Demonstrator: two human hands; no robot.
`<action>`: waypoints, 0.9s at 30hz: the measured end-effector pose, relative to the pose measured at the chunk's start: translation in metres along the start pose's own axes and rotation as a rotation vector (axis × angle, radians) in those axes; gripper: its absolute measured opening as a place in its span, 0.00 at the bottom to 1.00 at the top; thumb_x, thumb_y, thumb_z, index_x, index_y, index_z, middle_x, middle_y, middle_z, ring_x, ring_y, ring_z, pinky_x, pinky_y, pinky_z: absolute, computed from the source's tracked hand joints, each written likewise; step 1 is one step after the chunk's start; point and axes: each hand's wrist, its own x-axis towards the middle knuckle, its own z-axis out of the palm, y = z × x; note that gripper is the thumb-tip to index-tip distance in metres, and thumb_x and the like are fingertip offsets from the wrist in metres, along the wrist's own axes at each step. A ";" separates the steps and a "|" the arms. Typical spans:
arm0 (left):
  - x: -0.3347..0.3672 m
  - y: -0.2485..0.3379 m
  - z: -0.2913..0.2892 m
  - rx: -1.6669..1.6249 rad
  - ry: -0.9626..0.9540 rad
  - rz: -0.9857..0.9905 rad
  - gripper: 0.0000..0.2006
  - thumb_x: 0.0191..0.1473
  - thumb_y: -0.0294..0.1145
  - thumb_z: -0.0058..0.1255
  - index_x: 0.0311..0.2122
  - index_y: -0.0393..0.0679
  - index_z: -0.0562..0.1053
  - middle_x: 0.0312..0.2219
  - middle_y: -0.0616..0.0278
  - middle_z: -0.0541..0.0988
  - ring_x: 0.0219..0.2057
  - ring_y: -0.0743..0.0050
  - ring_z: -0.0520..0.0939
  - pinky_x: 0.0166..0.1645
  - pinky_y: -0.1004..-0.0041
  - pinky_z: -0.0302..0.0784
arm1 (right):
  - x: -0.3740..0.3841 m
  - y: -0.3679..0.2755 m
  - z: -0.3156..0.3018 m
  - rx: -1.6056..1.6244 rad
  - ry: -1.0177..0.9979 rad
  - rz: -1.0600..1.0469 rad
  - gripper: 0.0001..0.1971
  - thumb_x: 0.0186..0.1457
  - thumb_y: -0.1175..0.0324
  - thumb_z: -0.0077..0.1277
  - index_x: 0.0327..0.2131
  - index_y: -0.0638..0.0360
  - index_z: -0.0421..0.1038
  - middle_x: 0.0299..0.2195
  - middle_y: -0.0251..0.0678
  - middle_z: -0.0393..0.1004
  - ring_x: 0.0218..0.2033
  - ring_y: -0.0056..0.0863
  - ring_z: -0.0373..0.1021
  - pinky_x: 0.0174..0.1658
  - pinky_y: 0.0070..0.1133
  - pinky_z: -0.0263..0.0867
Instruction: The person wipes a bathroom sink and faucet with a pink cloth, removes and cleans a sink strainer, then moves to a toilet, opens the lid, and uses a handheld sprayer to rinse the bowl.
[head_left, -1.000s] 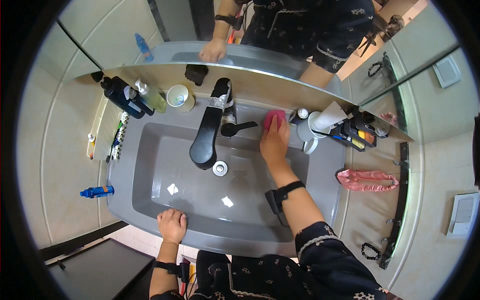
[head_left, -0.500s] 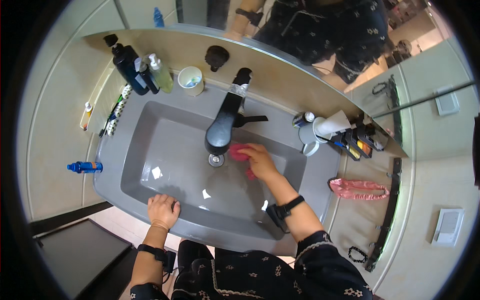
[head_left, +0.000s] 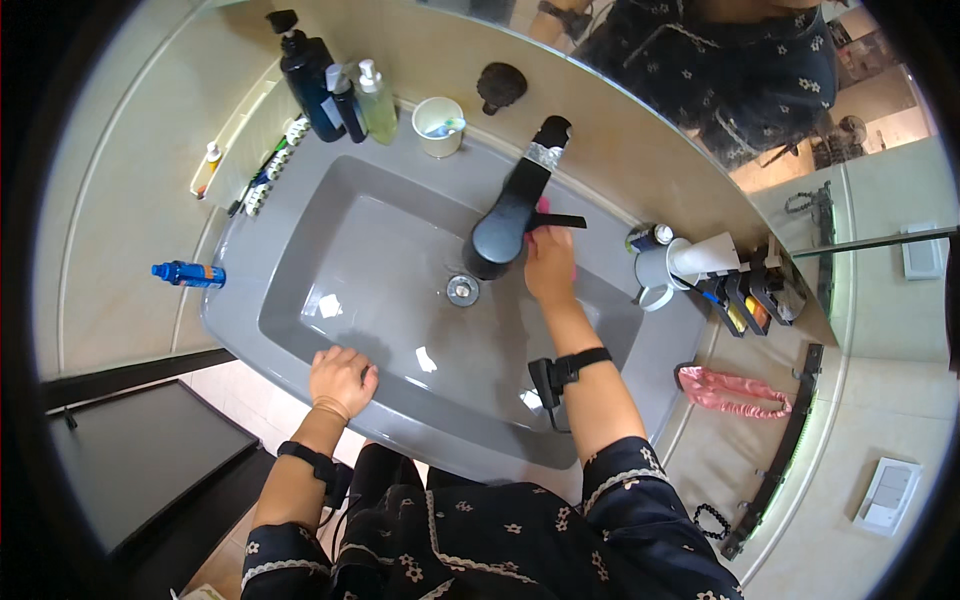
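Note:
Behind the black faucet [head_left: 510,215], my right hand [head_left: 551,262] is closed on a pink cloth [head_left: 543,206]. Only bits of the cloth show, beside the faucet handle and at the edge of the hand; the fingertips are partly hidden. My left hand [head_left: 342,383] lies on the front rim of the grey sink [head_left: 235,325], fingers laid over the edge and holding nothing. Below the spout sits the metal drain [head_left: 462,290], and the basin looks wet and shiny.
Pump bottles [head_left: 376,102] and a white cup [head_left: 438,127] stand at the back left. A blue bottle [head_left: 190,274] is by the left rim. White cups [head_left: 660,268] and a black rack [head_left: 745,300] crowd the right. A pink headband [head_left: 730,390] hangs right of the sink.
My right hand has moved with the pink cloth from the basin near the drain up and back behind the faucet. My left hand stays on the rim. The view has shifted and turned slightly.

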 end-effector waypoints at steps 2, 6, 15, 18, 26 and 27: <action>-0.003 -0.002 -0.001 0.007 -0.030 0.004 0.08 0.42 0.39 0.47 0.20 0.49 0.73 0.22 0.68 0.73 0.31 0.66 0.72 0.38 0.67 0.63 | -0.012 -0.016 0.001 0.023 -0.001 -0.049 0.18 0.42 0.78 0.46 0.42 0.57 0.69 0.43 0.45 0.68 0.46 0.46 0.62 0.51 0.33 0.58; -0.003 -0.004 0.000 -0.002 -0.031 -0.010 0.08 0.43 0.39 0.47 0.21 0.49 0.74 0.22 0.69 0.74 0.31 0.68 0.72 0.39 0.68 0.63 | -0.043 -0.049 0.012 0.023 -0.348 -0.001 0.18 0.46 0.80 0.42 0.42 0.55 0.71 0.45 0.46 0.67 0.50 0.45 0.60 0.53 0.30 0.56; 0.022 -0.010 -0.008 -0.300 -0.101 -0.211 0.09 0.46 0.40 0.49 0.28 0.49 0.75 0.26 0.67 0.74 0.33 0.67 0.73 0.43 0.68 0.62 | 0.053 -0.100 0.073 -0.061 0.270 0.093 0.24 0.47 0.79 0.43 0.51 0.61 0.61 0.53 0.49 0.56 0.53 0.49 0.55 0.55 0.33 0.51; 0.065 -0.016 -0.017 -0.612 -0.054 -0.198 0.19 0.46 0.35 0.52 0.45 0.47 0.67 0.42 0.60 0.69 0.42 0.61 0.72 0.49 0.66 0.60 | 0.075 -0.099 0.087 -0.139 0.186 0.148 0.24 0.46 0.79 0.43 0.51 0.63 0.60 0.53 0.51 0.56 0.53 0.49 0.54 0.55 0.34 0.51; 0.254 0.021 -0.056 -0.561 0.434 0.082 0.39 0.40 0.33 0.58 0.58 0.41 0.52 0.51 0.46 0.61 0.51 0.48 0.63 0.54 0.60 0.59 | 0.071 -0.112 0.071 0.082 -0.040 -0.102 0.24 0.37 0.87 0.39 0.42 0.63 0.69 0.47 0.47 0.65 0.49 0.47 0.59 0.53 0.31 0.56; 0.268 0.028 -0.058 -0.511 0.461 0.070 0.41 0.40 0.32 0.58 0.59 0.41 0.50 0.52 0.45 0.60 0.52 0.45 0.62 0.54 0.60 0.59 | 0.070 -0.113 0.064 0.064 -0.036 -0.100 0.24 0.37 0.87 0.39 0.42 0.63 0.69 0.47 0.47 0.65 0.49 0.47 0.59 0.53 0.31 0.56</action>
